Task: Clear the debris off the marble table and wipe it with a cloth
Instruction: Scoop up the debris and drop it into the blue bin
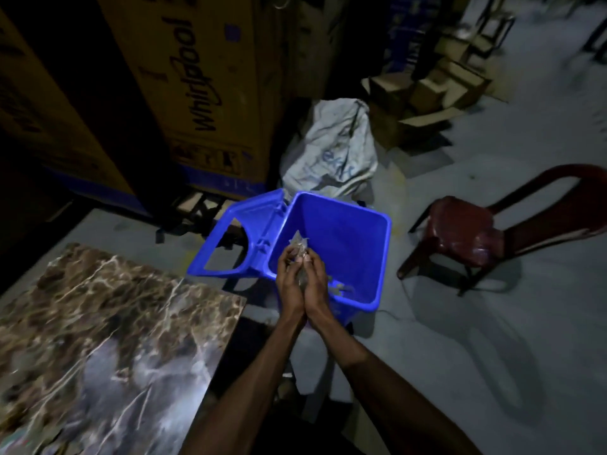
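Observation:
My left hand (pixel 289 284) and my right hand (pixel 316 284) are cupped together, heels touching, over the open blue bin (pixel 358 221). Between their fingers they hold a clump of grey debris (pixel 298 246) that sticks up above the fingertips. A few scraps (pixel 338 289) lie at the bottom of the bin. The bin's blue swing lid (pixel 239 234) hangs open to its left. The brown-veined marble table (pixel 108 326) fills the lower left, its near corner beside my left forearm. No cloth is in view.
A dark red plastic chair (pixel 466 234) stands right of the bin. A white sack (pixel 331 152) leans behind the bin. Tall cardboard appliance boxes (pixel 184 93) stand at the back left, and loose cardboard boxes (pixel 427 90) lie at the back right. The floor is grey.

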### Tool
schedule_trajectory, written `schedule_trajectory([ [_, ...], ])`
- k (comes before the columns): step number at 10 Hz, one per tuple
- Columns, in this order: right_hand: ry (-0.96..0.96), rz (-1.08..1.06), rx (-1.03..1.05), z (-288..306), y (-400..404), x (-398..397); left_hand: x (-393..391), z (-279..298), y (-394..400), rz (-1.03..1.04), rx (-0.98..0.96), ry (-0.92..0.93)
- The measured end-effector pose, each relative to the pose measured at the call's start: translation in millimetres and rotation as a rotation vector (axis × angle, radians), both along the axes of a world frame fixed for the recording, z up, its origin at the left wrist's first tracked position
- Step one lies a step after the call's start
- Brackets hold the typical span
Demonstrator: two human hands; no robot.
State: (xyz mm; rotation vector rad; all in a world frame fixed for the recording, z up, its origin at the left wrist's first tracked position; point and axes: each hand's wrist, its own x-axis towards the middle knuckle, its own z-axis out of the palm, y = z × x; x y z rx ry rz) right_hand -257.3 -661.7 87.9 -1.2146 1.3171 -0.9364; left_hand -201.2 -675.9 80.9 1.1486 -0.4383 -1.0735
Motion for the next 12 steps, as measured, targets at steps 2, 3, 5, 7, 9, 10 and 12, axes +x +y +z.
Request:
schedule_trajectory([
  [2, -0.103, -0.203, 0.157, -28.5, -54.1, -1.2, -11.3, -28.9, -47.9, -0.075, 0.156, 0.046],
  [3, -0.193, -0.34, 0.269, -38.9, -74.3, 0.3, -12.3, -40.2, -68.6, -0.081, 0.217, 0.059],
  [5, -0.247, -0.442, 0.36, -29.0, -119.4, -18.5, -24.8, -55.5, -106.6, -0.042, 0.325, 0.119],
  [7, -0.23, -0.451, 0.481, -68.8, -167.0, -59.5, -53.6, -68.7, -146.1, 0.024, 0.424, 0.233],
  [9, -0.18, -0.297, 0.756, -196.3, -228.4, -124.5, -90.9, -100.3, -190.6, 0.179, 0.646, 0.31],
  [10, -0.198, -0.183, 0.878, -201.1, -254.1, -153.0, -108.4, -117.4, -204.3, 0.261, 0.705, 0.336],
  [12, -0.173, -0.11, 0.958, -161.6, -291.9, -194.3, -125.1, -135.7, -208.6, 0.333, 0.836, 0.364],
])
